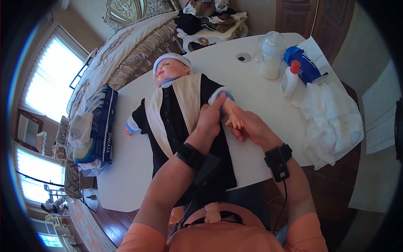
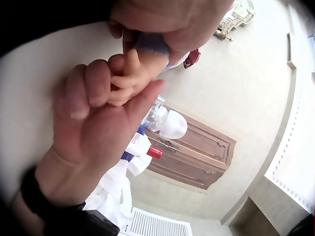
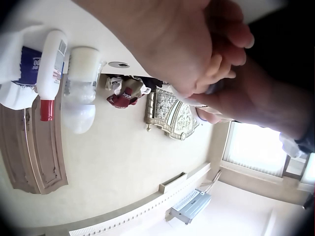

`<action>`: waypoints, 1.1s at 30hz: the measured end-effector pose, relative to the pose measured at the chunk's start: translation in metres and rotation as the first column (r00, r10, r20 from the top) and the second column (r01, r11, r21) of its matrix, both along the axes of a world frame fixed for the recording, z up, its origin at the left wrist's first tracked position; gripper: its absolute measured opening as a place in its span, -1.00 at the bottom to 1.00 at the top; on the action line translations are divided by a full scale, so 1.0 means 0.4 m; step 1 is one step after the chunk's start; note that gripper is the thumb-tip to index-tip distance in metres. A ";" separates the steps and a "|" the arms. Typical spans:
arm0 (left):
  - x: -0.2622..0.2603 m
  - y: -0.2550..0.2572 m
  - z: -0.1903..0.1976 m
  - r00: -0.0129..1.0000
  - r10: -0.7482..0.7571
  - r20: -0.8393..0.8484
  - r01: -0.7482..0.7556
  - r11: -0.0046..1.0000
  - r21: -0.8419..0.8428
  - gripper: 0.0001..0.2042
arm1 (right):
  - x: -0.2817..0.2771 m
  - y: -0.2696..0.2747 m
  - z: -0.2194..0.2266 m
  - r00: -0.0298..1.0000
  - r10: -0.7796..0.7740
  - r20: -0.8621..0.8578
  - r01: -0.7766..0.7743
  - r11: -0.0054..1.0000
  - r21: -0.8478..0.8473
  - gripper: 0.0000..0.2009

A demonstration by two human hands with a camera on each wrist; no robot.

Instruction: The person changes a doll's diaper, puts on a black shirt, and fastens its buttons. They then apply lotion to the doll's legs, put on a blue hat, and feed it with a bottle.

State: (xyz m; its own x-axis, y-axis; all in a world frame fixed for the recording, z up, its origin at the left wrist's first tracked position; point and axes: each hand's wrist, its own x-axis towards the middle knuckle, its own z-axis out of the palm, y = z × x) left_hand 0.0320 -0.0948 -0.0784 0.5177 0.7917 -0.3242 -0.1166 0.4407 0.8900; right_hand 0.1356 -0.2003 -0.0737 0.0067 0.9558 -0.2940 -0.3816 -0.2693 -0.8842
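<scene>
A doll in a black and cream outfit [image 1: 181, 96] and white cap [image 1: 173, 57] lies face up on the white table [image 1: 126, 185]. My left hand [image 1: 208, 119] grips the doll's arm at the blue-and-white cuff [image 1: 219, 95], thumb on top. Beside it my right hand [image 1: 253, 127] is curled round the doll's forearm [image 1: 229, 110] and hand from the other side. In the left wrist view, the doll's small fingers [image 2: 127, 81] lie against the right palm [image 2: 93, 128], and the left hand [image 2: 172, 22] covers the cuff. The right wrist view shows both hands meeting, the doll's arm mostly hidden.
A baby bottle [image 1: 271, 56], a red-capped white bottle [image 1: 290, 80], a blue packet [image 1: 306, 63] and crumpled white material [image 1: 331, 122] occupy the table's right side. A YIYING pack [image 1: 105, 126] stands at the left edge. Behind are a bed [image 1: 130, 50] and a clothes-covered stand [image 1: 214, 35].
</scene>
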 end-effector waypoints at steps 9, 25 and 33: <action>-0.005 -0.022 0.033 0.990 0.002 -0.140 0.016 0.992 0.127 -0.61 | -0.050 0.022 -0.027 0.707 -0.412 0.574 0.310 0.911 0.272 -0.51; 0.000 -0.011 0.010 0.995 -0.066 0.075 0.068 0.997 -0.025 -0.60 | -0.007 0.008 -0.017 0.975 0.105 -0.198 -0.108 0.994 -0.005 -0.55; -0.002 -0.018 0.020 0.992 -0.124 -0.032 0.126 0.991 0.053 -0.63 | 0.020 0.024 -0.063 0.830 0.055 -0.556 -0.003 0.996 0.095 -0.54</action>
State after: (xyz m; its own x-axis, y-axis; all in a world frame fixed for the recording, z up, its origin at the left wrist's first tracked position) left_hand 0.0313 -0.1018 -0.0706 0.6050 0.7383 -0.2983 -0.0382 0.4011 0.9152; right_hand 0.1436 -0.1906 -0.0987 -0.1613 0.9745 -0.1561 -0.8096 -0.2211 -0.5438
